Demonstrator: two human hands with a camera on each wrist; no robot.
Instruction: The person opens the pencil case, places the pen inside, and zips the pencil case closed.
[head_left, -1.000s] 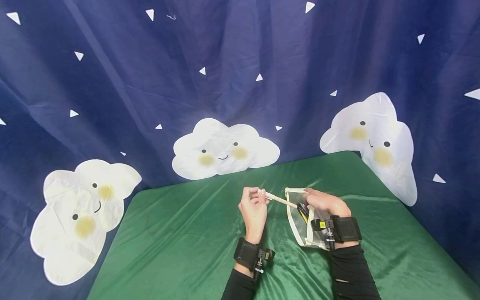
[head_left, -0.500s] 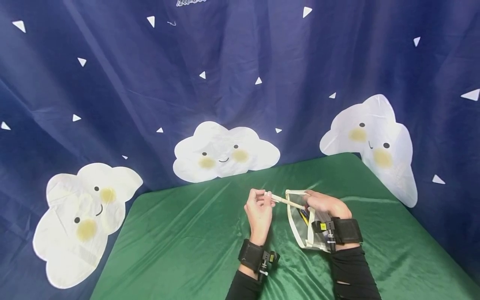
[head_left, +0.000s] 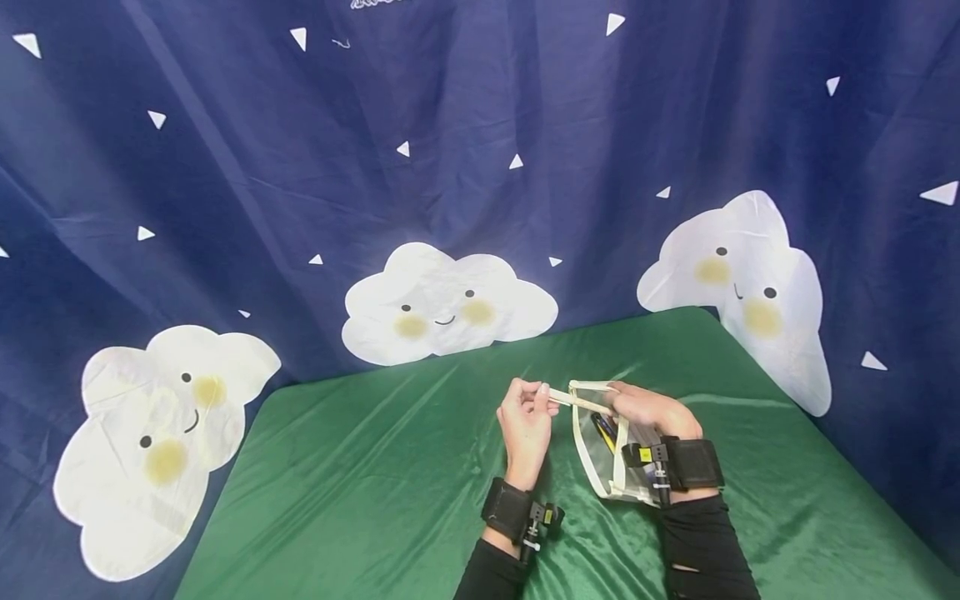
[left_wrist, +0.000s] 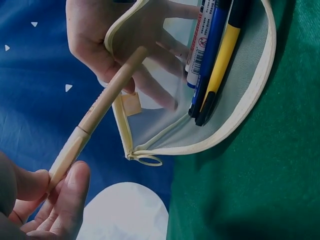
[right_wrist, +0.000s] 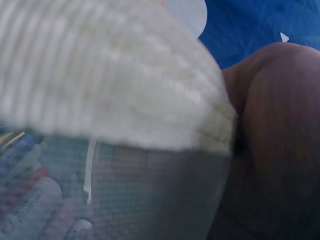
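My left hand pinches a beige pen near one end, between thumb and fingers. The pen's far end reaches over the mouth of a see-through mesh pencil case with cream edging. My right hand holds the case by its far edge, with several fingers spread behind the mesh in the left wrist view. Inside lie a yellow-and-black pen, a blue pen and a white marker. The case's cream zipper edge fills much of the right wrist view, beside the right hand.
A green cloth covers the table under both hands. Behind it hangs a dark blue curtain printed with white clouds and small triangles. Each wrist wears a black strap with a camera, such as the left strap.
My left hand has moved right, bringing the beige pen's far end further over the case's mouth, toward the right hand. The right hand and the case stay nearly still.
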